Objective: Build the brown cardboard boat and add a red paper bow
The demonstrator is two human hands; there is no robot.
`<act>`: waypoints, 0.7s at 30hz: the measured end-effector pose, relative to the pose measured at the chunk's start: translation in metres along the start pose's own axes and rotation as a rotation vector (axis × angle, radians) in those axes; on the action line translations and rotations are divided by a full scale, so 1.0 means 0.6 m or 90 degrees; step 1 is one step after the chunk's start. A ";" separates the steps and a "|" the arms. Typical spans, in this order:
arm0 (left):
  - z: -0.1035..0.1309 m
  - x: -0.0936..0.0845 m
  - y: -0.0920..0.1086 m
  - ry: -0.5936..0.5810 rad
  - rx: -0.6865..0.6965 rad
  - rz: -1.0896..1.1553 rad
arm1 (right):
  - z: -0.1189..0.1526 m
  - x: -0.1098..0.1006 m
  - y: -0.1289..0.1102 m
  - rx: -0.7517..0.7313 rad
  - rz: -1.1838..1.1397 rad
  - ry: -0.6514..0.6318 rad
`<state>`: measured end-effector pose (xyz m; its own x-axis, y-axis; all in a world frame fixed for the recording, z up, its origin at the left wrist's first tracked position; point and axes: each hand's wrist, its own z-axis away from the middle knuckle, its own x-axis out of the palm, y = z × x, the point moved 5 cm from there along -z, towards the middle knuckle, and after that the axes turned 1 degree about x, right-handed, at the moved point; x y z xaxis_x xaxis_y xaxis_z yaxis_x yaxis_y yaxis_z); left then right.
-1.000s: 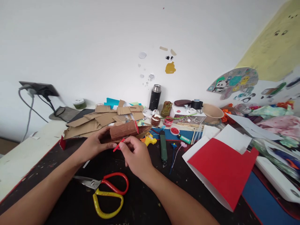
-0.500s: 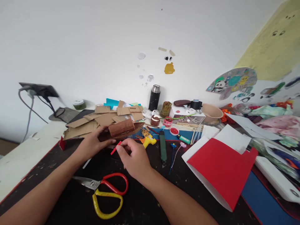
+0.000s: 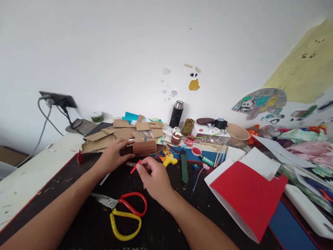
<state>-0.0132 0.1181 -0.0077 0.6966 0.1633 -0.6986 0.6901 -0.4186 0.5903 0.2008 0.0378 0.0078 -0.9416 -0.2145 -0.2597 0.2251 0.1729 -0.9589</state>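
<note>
My left hand (image 3: 113, 152) is closed on the left end of a brown model boat (image 3: 144, 147), which has a rounded canopy and a pointed tip on the right. The boat lies nearly level in front of the cardboard pieces. Between the thumb and fingers of my right hand (image 3: 155, 175) is a small red paper strip (image 3: 135, 167), just below the boat and apart from it. Scissors (image 3: 126, 215) with one red and one yellow handle lie nearer to me, blades to the left. A yellow glue gun (image 3: 169, 159) sits just right of the boat.
A green utility knife (image 3: 184, 168) lies right of my right hand, its blade towards me. Beyond it are a lighter (image 3: 206, 160) and red folded paper (image 3: 248, 194). Cardboard pieces (image 3: 117, 133) and a black thermos (image 3: 176, 114) stand along the wall.
The boat has gone from tilted to nearly level, with my left hand still on it. My right hand keeps the red strip. The whole view has shifted slightly.
</note>
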 end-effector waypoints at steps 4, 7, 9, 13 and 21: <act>-0.004 0.006 -0.005 0.016 -0.002 -0.011 | 0.003 0.005 0.002 -0.004 0.007 -0.010; -0.006 0.013 -0.010 0.033 -0.015 -0.019 | 0.004 0.007 0.003 -0.005 0.016 -0.012; -0.008 0.018 -0.011 0.048 -0.021 -0.027 | 0.004 0.007 0.004 -0.009 0.023 -0.012; -0.013 0.025 -0.005 0.068 -0.015 -0.042 | 0.004 0.009 0.005 -0.016 0.033 -0.016; -0.015 0.028 0.002 0.051 0.003 -0.044 | 0.005 0.013 0.009 -0.020 0.058 -0.021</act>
<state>0.0010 0.1285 -0.0150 0.6616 0.2631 -0.7022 0.7357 -0.4087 0.5400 0.1951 0.0343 0.0004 -0.9085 -0.2278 -0.3503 0.3013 0.2238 -0.9269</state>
